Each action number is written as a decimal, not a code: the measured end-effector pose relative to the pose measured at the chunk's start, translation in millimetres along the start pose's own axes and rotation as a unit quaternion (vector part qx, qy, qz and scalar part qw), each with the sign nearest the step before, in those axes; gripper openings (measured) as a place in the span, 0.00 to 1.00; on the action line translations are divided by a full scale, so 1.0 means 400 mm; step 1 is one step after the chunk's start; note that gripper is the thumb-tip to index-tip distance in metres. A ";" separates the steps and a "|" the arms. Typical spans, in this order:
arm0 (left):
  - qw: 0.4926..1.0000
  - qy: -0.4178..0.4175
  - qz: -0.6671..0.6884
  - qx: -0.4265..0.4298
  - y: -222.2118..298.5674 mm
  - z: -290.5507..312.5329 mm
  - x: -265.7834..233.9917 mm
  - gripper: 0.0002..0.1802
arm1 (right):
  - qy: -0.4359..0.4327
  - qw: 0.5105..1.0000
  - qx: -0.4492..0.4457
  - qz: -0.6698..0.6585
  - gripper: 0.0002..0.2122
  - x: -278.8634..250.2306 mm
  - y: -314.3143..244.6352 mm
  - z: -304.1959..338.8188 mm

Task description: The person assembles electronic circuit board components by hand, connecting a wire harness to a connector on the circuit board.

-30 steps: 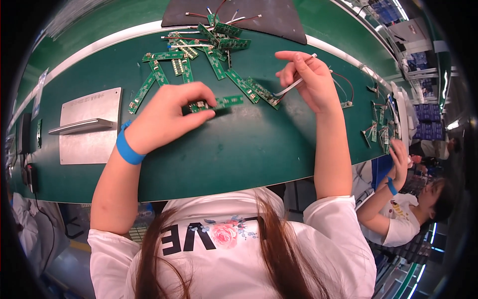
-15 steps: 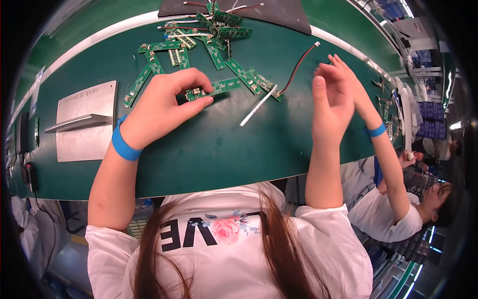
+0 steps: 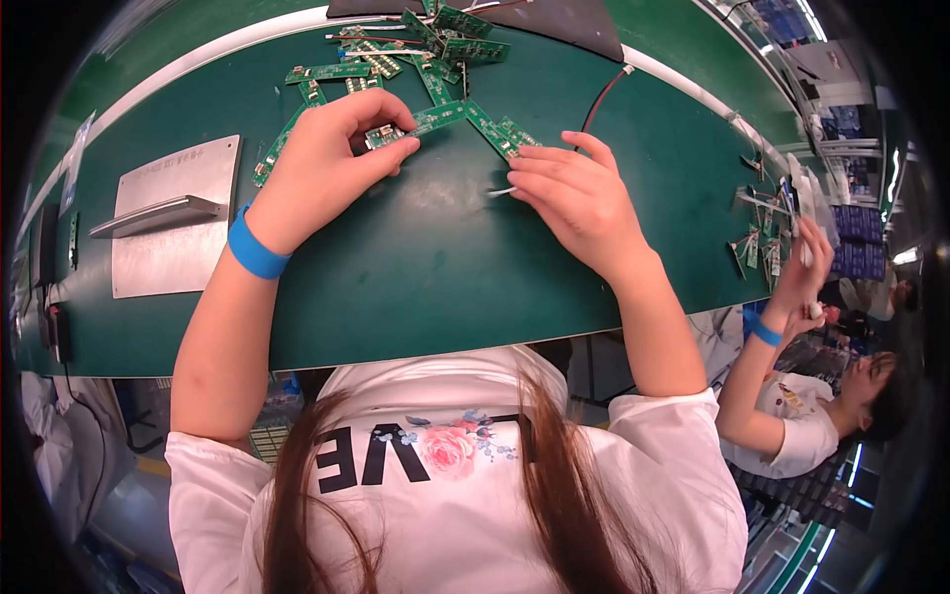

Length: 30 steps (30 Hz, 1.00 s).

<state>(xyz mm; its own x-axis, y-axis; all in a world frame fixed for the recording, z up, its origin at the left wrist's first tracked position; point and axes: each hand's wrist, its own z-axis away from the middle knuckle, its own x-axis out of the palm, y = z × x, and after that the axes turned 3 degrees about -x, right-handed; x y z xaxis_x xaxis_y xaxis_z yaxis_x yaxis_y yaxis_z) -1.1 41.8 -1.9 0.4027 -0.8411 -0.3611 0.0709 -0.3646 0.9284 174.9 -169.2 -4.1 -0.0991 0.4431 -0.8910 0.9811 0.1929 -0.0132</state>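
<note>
My left hand (image 3: 341,158) pinches a narrow green circuit board (image 3: 435,119) between thumb and fingers, over the table's middle. A metal connector shows at the end of the board inside my grip. To the right, my right hand (image 3: 584,208) is closed at the fingertips on a thin white strip (image 3: 501,192), whose free end is blurred; the thumb is hidden. Beneath its fingers lies another circuit board (image 3: 518,132), partly covered. A dark red and black cable (image 3: 601,99) with a white plug rises behind this hand. One more board (image 3: 483,124) lies between my hands.
A pile of green boards with cables (image 3: 435,49) lies at the far side, by a dark mat (image 3: 584,28). On the left stands a metal plate (image 3: 178,252) with a raised bar. At right, a co-worker's hand (image 3: 804,272) is near more small boards (image 3: 757,243).
My right hand has come down and left from the raised position onto the white strip. My left hand keeps its board. The co-worker's arm has drawn back to the right.
</note>
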 end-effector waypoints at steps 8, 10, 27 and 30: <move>0.998 -0.015 0.055 -0.029 0.015 0.005 0.002 0.08 | 0.137 0.742 0.390 -0.528 0.08 -0.067 0.075 0.010; 0.991 -0.043 0.115 -0.045 0.017 0.006 0.006 0.08 | 0.053 0.770 0.412 -0.485 0.08 -0.113 0.093 0.009; 0.927 -0.083 0.329 -0.159 0.036 0.022 0.060 0.17 | 0.039 0.918 0.213 -0.333 0.03 -0.004 -0.012 -0.076; 0.916 -0.091 0.331 -0.208 0.043 0.028 0.065 0.17 | 0.007 0.952 0.202 -0.228 0.03 -0.013 -0.023 -0.083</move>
<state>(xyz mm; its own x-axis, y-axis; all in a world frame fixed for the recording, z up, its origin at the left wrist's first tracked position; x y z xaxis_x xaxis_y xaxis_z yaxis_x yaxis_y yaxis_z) 0.4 9.3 3.6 0.3280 -0.8891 0.3191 0.2232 0.4012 0.8884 160.8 -144.3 15.8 -0.5294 0.4059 -0.7450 0.8193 0.0165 -0.5732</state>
